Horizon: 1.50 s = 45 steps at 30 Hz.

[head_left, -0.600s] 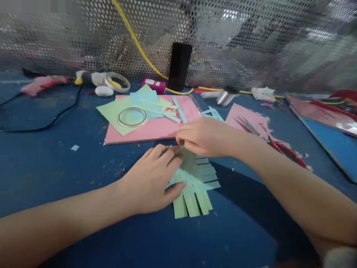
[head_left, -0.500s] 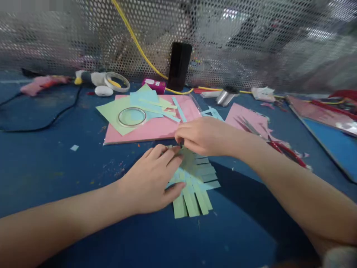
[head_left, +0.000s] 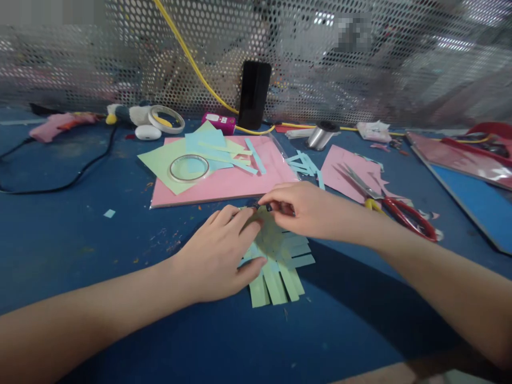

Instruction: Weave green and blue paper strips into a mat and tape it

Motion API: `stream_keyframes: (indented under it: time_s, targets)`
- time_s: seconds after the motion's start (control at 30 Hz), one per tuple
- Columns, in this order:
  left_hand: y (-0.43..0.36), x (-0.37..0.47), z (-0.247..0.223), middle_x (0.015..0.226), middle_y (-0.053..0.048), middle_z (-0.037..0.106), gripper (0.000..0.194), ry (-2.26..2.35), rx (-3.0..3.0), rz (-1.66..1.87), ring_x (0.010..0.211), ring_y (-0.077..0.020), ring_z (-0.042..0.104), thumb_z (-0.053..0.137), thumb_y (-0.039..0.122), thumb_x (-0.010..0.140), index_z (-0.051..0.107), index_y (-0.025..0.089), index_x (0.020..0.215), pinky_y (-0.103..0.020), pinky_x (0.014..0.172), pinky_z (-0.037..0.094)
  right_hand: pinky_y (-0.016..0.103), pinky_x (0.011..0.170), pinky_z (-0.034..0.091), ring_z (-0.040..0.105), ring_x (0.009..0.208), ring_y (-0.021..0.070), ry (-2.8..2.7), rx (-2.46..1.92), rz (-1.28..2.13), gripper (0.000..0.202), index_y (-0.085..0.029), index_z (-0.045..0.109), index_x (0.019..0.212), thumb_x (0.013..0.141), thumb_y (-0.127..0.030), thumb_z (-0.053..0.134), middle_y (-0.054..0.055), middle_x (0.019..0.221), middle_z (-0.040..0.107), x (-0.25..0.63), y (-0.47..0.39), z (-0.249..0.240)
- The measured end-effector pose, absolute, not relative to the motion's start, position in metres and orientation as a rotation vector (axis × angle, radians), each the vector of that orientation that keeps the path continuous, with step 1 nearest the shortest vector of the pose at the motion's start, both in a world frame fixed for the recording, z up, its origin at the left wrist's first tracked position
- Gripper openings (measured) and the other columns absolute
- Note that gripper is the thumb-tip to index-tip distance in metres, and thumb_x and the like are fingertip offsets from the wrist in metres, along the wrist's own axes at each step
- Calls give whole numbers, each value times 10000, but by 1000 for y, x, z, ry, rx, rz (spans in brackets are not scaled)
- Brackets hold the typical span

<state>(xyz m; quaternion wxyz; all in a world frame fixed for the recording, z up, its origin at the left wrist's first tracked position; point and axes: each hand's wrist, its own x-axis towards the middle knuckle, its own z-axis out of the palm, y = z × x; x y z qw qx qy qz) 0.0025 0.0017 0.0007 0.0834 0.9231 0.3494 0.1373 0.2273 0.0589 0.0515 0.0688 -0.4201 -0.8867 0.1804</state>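
Observation:
A piece woven from pale green and light blue paper strips (head_left: 276, 282) lies on the blue table, its loose strip ends sticking out to the right and toward me. My left hand (head_left: 218, 256) rests on its left part, fingers flat and slightly apart. At the far edge of the weave, my right hand (head_left: 306, 210) has thumb and forefinger bent together close to the left fingertips. Whatever is between them is hidden, though something small and dark shows there. The right hand casts a shadow over the weave and covers part of it.
Behind the weave lies a pink paper pack (head_left: 224, 186) bearing green and blue sheets and a tape ring (head_left: 189, 168). Red-handled scissors (head_left: 408, 216) lie on pink paper at right. A phone (head_left: 255, 96) leans on the mesh. A glue gun (head_left: 64, 125) lies far left.
My right hand has shifted slightly down and right, its fingers lifted a little from the far edge. My left hand stays on the weave. The camera view has moved slightly.

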Motion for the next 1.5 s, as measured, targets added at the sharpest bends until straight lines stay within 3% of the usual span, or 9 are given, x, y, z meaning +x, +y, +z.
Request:
stream_keyframes:
  time_s: [0.3, 0.53, 0.9, 1.2, 1.5]
  targets:
    - [-2, 2, -1, 1414, -212, 552, 477, 1069, 2783, 466, 1209, -382, 524, 498, 409, 1024, 584, 94, 1372, -573, 974, 514, 257, 620, 413, 517, 644, 115, -2467, -1169, 533, 131, -159, 712, 955, 841, -126, 656, 5, 799, 650, 232, 51, 19]
    - [-2, 3, 1, 1380, -177, 581, 477, 1075, 2767, 443, 1179, -360, 542, 513, 392, 1022, 565, 118, 1409, -555, 954, 533, 245, 577, 392, 488, 596, 91, -2426, -1195, 598, 216, -165, 724, 1010, 808, -109, 670, -11, 818, 658, 234, 52, 14]
    - [-5, 4, 3, 1259, -180, 687, 479, 1121, 2902, 498, 1114, -350, 620, 442, 361, 1045, 628, 32, 1339, -489, 877, 568, 235, 578, 432, 551, 605, 92, -2346, -986, 482, 109, -177, 797, 965, 918, -163, 700, -8, 751, 701, 237, 55, 2]
    - [-4, 4, 1, 1334, -175, 671, 530, 1160, 2905, 476, 1187, -372, 565, 456, 385, 1032, 620, 16, 1376, -511, 952, 556, 261, 615, 481, 640, 672, 127, -2404, -867, 375, 129, -194, 780, 999, 957, -152, 665, 20, 824, 749, 239, 55, 3]
    - [-3, 5, 1, 1370, -193, 647, 581, 1210, 2825, 480, 1246, -383, 507, 479, 408, 1016, 592, -2, 1411, -539, 1009, 550, 278, 686, 533, 711, 830, 172, -2590, -716, 243, 207, -133, 755, 1107, 1030, -168, 567, 81, 921, 749, 247, 59, 4]
